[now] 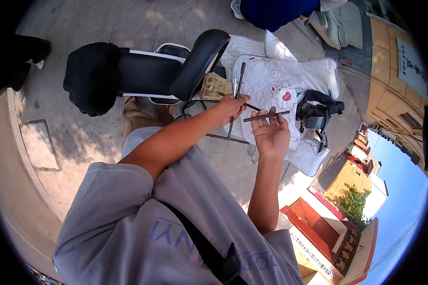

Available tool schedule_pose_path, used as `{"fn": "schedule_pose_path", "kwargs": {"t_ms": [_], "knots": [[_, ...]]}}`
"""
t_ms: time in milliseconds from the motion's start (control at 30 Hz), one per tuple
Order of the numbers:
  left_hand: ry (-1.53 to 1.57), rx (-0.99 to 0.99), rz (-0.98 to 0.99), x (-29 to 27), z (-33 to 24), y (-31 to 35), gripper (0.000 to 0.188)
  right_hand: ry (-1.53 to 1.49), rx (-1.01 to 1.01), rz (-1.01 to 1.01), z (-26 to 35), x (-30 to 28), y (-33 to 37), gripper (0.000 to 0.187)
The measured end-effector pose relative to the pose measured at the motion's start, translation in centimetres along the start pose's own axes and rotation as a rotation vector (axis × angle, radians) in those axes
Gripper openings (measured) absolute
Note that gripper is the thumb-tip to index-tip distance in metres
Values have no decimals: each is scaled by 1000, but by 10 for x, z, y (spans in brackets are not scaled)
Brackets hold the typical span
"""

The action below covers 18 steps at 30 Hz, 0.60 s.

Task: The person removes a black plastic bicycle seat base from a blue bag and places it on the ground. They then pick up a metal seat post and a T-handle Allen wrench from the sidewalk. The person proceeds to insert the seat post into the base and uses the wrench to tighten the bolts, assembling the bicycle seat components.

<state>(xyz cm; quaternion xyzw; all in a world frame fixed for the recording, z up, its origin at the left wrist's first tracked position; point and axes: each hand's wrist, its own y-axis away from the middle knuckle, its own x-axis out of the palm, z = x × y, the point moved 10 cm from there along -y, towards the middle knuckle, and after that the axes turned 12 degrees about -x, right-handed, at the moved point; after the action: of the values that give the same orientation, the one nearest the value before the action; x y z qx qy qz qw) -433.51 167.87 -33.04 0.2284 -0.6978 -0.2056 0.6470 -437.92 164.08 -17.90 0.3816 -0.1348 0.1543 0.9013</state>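
Dark metal, that thin rod point(266, 115), and it sits across the fingertips of the right hand point(271, 135), palm up, fingers curled closed around it. Its long axis runs nearly level, one end toward the left hand point(231, 107), the other toward the black bag point(315, 114), rising slightly on that side. The left hand is closed as well, pinching a second dark rod point(252, 107) that slants down toward the first; whether the two rods touch I cannot tell. Behind the left hand a longer metal bar point(237, 102) stands almost upright in the picture and meets a crossbar lower down. Both hands hover over a white quilted mat point(271, 78) printed with small pink figures, spread on the concrete ground point(71, 137). The black bag lies on the mat just right of the hands; its contents are hidden. Left of the hands, a black padded seat point(150, 73) lies tipped over. Beside it sits a tan woven thing point(215, 87).
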Motion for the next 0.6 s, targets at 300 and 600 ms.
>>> {"fn": "schedule_pose_path", "kwargs": {"t_ms": [300,600], "knots": [[-72,-47,13,-4,10,0,27,121,-13,-245,-27,-4,-12,17],[-17,-133,59,-9,4,7,26,955,128,68,-26,23,-6,27]]}}
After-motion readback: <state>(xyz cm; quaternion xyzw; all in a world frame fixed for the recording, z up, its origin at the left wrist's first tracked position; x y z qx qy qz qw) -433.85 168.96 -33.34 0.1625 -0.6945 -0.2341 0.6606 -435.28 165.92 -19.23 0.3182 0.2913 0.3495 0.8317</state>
